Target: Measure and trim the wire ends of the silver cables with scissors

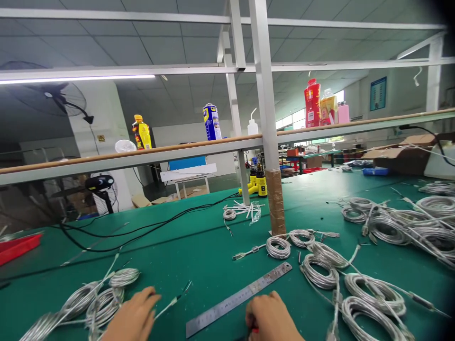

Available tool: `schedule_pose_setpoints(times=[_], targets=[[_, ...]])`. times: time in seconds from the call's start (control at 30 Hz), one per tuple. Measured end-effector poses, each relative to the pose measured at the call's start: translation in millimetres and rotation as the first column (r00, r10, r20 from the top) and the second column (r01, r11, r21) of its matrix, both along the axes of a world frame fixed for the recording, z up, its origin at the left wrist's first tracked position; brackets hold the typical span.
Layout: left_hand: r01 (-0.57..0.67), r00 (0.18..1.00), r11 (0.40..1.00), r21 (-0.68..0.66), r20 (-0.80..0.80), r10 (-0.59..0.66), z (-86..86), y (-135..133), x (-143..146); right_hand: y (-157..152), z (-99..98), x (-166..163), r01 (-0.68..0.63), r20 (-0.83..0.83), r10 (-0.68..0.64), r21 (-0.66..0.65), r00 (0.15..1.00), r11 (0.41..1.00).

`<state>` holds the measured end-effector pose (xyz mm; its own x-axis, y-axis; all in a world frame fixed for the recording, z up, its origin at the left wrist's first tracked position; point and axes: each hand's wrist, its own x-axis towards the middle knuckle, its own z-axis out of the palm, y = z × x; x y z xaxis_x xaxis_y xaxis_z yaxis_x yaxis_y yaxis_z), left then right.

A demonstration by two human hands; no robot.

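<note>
Glossy cable coils (124, 277) lower left, left hand (130, 316) by frayed cable end (173, 301), fingers' grip unclear, flat steel ruler (239, 299), right hand (272, 315), fingers clamped on red object (253, 332), bottom centre, looped cables (400, 303) right, green surface (170, 258), panelled ceiling (159, 49)

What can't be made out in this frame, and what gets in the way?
All in the head view:
Red item in the right hand: its full shape, mostly covered by that hand and cut by the bottom edge.
Left hand: whether it grips the cable, since the hand covers any contact.
Steel ruler: fine markings, too small to read.
Red tray: full extent, cut off by the left edge.
</note>
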<state>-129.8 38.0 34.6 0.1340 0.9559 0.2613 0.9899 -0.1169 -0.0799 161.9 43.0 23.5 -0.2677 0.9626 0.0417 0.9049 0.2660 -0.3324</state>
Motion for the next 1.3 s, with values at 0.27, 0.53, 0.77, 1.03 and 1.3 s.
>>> schedule_pose_setpoints(times=[0.27, 0.53, 0.77, 1.03, 1.3], targets=[[-0.074, 0.988, 0.995, 0.064, -0.133, 0.082, -20.0, 27.6, 65.3, 5.4, -5.8, 3.7, 0.014, -0.200, 0.008, 0.109, 0.980, 0.994], [-0.065, 0.986, 0.978, -0.198, 0.141, 0.094, -6.8, 25.0, 52.2, -3.3, -5.1, -25.9, -0.150, -0.336, 0.167, 0.075, 0.927, 0.986], [-0.013, 0.994, 0.989, -0.148, 0.102, 0.029, -25.6, 33.5, 44.4, -3.3, -18.0, -28.3, -0.135, -0.424, 0.187, 0.151, 0.886, 0.979], [0.308, 0.676, 0.934, -0.182, 0.732, -0.080, -12.1, 23.9, 49.3, 5.3, -23.7, -42.5, -0.142, -0.694, 0.175, 0.105, 0.698, 0.984], [0.380, 0.198, 0.922, -0.078, 0.980, 0.002, -20.7, 6.0, 95.6, 13.2, -6.3, -52.6, -0.146, -0.874, 0.163, 0.107, 0.458, 0.983]])
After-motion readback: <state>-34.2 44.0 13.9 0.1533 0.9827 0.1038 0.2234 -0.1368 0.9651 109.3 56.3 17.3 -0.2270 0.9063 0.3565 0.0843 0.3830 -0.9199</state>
